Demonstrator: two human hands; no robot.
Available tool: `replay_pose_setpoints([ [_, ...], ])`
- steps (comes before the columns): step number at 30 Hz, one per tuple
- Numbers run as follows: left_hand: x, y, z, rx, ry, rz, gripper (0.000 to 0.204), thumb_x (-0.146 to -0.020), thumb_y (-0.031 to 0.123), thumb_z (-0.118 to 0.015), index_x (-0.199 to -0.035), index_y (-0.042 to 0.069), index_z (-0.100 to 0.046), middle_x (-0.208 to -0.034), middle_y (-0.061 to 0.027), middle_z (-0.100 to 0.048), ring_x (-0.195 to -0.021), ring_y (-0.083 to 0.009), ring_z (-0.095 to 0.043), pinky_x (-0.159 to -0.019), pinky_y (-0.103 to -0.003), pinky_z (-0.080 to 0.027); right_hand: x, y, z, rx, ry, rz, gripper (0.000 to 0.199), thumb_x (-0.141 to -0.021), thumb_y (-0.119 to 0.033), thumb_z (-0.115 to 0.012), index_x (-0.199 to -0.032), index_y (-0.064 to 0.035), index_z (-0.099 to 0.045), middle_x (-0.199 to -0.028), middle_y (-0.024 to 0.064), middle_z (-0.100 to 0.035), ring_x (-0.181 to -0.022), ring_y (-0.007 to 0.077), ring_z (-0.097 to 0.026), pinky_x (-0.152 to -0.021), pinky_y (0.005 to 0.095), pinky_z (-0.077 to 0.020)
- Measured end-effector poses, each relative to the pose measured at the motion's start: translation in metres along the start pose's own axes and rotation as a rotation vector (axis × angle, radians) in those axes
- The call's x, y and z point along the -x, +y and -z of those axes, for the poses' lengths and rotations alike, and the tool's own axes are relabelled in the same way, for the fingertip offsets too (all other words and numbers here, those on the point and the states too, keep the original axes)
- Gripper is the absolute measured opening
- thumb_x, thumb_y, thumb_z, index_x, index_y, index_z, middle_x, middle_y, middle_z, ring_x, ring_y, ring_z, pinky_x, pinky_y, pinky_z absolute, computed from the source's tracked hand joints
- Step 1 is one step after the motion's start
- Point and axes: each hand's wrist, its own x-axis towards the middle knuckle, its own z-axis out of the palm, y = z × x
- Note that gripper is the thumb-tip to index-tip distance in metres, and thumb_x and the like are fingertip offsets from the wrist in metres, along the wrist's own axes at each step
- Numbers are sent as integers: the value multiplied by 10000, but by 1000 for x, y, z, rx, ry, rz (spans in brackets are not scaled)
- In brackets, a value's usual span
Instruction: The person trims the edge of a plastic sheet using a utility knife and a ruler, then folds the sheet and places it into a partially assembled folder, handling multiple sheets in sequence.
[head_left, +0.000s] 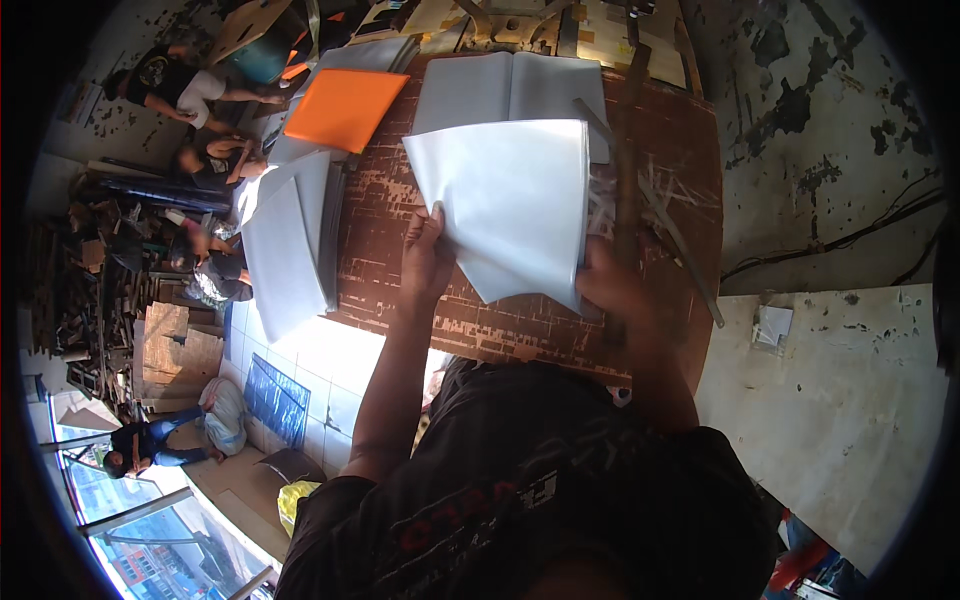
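A pale grey, smooth sheet (510, 195), apparently folded into layers, is held tilted above the brown worktable (385, 290). My left hand (427, 250) pinches its left edge, thumb on top and fingers underneath. At the lower right edge, my right hand (608, 278) closes on the sheet; it is somewhat blurred and its fingertips are partly hidden. Just beyond lie more grey sheets (465, 88), flat with a crease down the middle, partly covered by the held one.
An orange sheet (345, 108) and a grey sheet stack (285, 240) lie left. A long dark bar (628, 140), a thin strip (690, 260) and clear scraps (675, 190) are at the right, before a peeling wall (800, 130). Several people are on the left.
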Motion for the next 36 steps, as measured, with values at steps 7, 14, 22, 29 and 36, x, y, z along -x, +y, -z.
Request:
replay_pose_setpoints([
  [7, 18, -43, -21, -261, 201, 305, 369, -1065, 315, -548, -1345, 75, -560, -1143, -39, -649, -913, -123, -601, -820, -304, -501, -4, -26, -22, 368, 64, 224, 275, -963, -133, -616, -1184, 30, -625, -926, 230, -703, -813, 292, -715, -757, 391, -531],
  [14, 44, -59, -9, -22, -204, 514, 438, -1084, 340, -465, -1408, 50, -513, -1229, -90, -631, -1059, -182, -606, -977, -368, -498, -43, -15, -48, 149, -32, 238, 317, -1019, -213, -611, -1207, 41, -591, -967, 124, -674, -886, 155, -623, -787, 359, -516],
  [22, 4, -20, 9, 117, 1, 338, 444, -1082, 345, -460, -1402, 43, -515, -1260, -115, -621, -1144, -219, -581, -1040, -409, -467, -57, -5, 38, -152, -10, 144, 475, -985, -160, -653, -1407, 2, -508, -1220, 93, -656, -1084, 152, -617, -937, 328, -509],
  [29, -59, 17, 13, 254, 65, 194, 450, -1080, 350, -456, -1397, 37, -517, -1288, -138, -612, -1218, -251, -559, -1095, -445, -440, -133, 12, 96, -312, -26, 87, 619, -953, -136, -691, -1507, -14, -441, -1338, 80, -607, -1175, 161, -582, -1023, 305, -460],
  [36, -188, 67, 7, 405, -188, -100, 456, -1078, 356, -452, -1391, 31, -518, -1315, -161, -603, -1292, -283, -537, -1150, -480, -412, -242, 0, 126, -412, 197, 339, 586, -953, -150, -696, -1477, -13, -473, -1324, 94, -614, -1136, 180, -598, -991, 322, -481],
])
